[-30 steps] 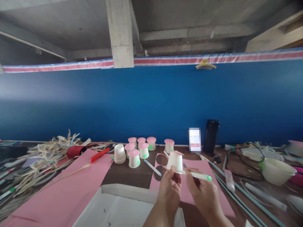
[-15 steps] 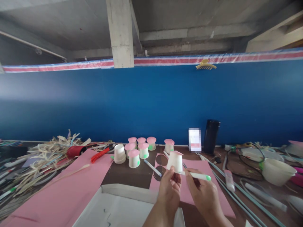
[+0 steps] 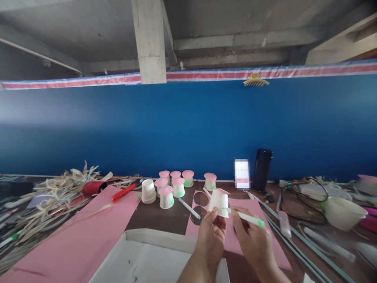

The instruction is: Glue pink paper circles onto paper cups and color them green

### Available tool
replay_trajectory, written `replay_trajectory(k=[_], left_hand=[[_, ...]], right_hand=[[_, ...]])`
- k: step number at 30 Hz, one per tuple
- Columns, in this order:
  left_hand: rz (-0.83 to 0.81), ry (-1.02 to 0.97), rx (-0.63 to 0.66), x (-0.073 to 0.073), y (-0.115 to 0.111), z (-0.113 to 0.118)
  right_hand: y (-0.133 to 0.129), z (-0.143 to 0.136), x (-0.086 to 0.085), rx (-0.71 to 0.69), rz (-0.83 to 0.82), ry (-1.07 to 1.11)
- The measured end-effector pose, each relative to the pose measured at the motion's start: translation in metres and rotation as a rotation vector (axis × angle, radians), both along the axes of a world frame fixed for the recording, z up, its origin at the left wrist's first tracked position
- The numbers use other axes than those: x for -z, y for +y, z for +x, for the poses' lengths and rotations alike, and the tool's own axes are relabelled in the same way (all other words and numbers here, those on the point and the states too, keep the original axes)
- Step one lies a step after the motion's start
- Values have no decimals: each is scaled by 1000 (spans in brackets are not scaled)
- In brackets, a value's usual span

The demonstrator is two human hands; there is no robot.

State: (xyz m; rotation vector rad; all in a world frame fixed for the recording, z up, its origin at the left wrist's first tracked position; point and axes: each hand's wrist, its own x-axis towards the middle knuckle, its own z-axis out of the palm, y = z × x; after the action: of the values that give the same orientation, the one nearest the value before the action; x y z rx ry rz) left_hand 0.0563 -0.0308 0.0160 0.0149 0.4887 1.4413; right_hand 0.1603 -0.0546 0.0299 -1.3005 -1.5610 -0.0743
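Observation:
My left hand (image 3: pixel 212 232) holds an upside-down white paper cup (image 3: pixel 218 202) by its rim, fingers closed round the lower edge. A pink paper disc (image 3: pixel 220 191) sits on top of the cup. In my right hand (image 3: pixel 255 236) is a white marker (image 3: pixel 249 217) with a green end, its tip at the cup's right side, where a small green mark shows. Several similar cups with pink tops and green patches, such as this cup (image 3: pixel 167 199), stand behind to the left. A plain stack of white cups (image 3: pixel 149 192) stands beside them.
An open white box (image 3: pixel 159 236) lies in front. Pink paper sheets (image 3: pixel 79 236) lie left and under my hands. Another marker (image 3: pixel 189 208), a red cutter (image 3: pixel 125 192), a black flask (image 3: pixel 263 169), a pile of strips (image 3: pixel 70 188) and a white bowl (image 3: pixel 344 212) surround the work area.
The marker has moved slightly up along the cup's side, and a green mark now shows there. The cup has shifted a little to the right in my left hand.

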Motion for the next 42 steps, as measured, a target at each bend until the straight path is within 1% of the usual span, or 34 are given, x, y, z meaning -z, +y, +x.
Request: replay_trajectory(k=[7,12,20,33,37,42], left_hand=[[-31,-13,-13,-1,0,0],[-26,-20,-15,-2,-1,-1],[3,-20,1,0,0,-1],[-15,-18,-11,-5,-2,-2],[-15,-23,-3,-6,-2,-3],[-14,-21,-7,-6,-2,-2]], right_hand=[[5,2,5,-7,61,-9],[4,1,4,-20,78,4],[-1,0,0,1,-24,-1],[-5,-2,-4,-4,-133,-8],[-5,-2,-4,7,-121,-9],[-4,-2,-4,17,-60,-25]])
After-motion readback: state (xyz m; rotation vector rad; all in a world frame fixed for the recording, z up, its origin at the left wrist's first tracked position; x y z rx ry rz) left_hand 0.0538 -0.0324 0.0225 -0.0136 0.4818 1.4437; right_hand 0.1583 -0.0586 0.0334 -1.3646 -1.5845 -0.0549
